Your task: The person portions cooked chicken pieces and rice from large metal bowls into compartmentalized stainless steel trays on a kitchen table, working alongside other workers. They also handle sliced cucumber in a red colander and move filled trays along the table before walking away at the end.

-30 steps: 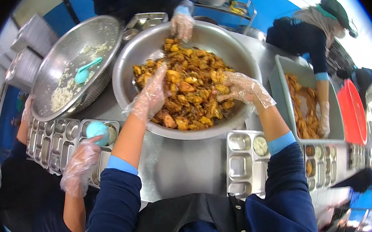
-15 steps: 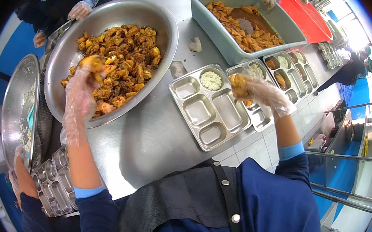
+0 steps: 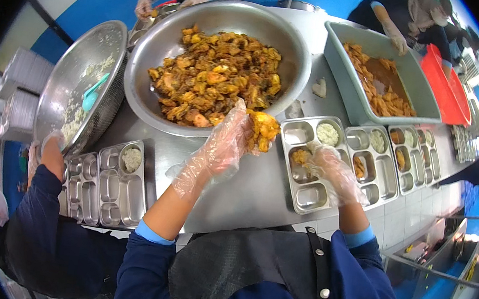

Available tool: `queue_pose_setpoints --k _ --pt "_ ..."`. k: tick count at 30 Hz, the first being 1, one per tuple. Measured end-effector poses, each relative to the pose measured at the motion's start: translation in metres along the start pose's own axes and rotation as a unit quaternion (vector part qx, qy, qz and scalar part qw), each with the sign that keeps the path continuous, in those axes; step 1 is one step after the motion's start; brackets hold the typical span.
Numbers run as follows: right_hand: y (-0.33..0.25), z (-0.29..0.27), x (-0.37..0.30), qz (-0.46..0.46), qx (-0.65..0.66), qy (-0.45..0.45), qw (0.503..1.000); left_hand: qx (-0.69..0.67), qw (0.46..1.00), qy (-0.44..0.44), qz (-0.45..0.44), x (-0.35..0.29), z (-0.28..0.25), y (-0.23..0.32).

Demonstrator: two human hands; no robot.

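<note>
My left hand, in a loose clear plastic glove, holds a clump of yellow-brown curry pieces just past the rim of the big steel bowl, which is heaped with the same food. My right hand, also gloved, rests on the nearest steel compartment tray, pressing food into its middle-left compartment. A portion of white rice sits in the tray's top compartment.
More filled trays line up to the right. A grey tub of curry and a red tray stand beyond. At left a colander of rice with a teal scoop, trays, and a co-worker's arm. Other people work across the table.
My left hand has come out of the bowl with a clump of curry and moved toward the trays. My right hand has lowered its food into the nearest tray.
</note>
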State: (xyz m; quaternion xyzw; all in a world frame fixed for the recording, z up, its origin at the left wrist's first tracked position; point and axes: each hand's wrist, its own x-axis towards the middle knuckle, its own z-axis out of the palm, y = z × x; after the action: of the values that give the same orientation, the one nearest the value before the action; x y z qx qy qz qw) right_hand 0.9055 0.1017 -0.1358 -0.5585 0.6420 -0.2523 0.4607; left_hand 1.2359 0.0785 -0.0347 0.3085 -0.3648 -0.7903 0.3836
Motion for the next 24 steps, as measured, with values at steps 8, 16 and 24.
queue_pose_setpoints --k 8,16,24 --pt "-0.160 0.085 -0.017 -0.099 0.266 -0.212 0.935 0.031 0.998 0.055 0.021 -0.039 -0.020 0.001" --pt "-0.167 0.196 0.005 0.078 0.382 -0.351 0.851 0.372 0.783 0.445 0.224 -0.189 -0.129 -0.007" --pt "-0.203 0.268 0.024 0.060 0.288 -0.401 0.868 -0.945 0.057 -0.200 0.253 -0.312 -0.186 -0.132"
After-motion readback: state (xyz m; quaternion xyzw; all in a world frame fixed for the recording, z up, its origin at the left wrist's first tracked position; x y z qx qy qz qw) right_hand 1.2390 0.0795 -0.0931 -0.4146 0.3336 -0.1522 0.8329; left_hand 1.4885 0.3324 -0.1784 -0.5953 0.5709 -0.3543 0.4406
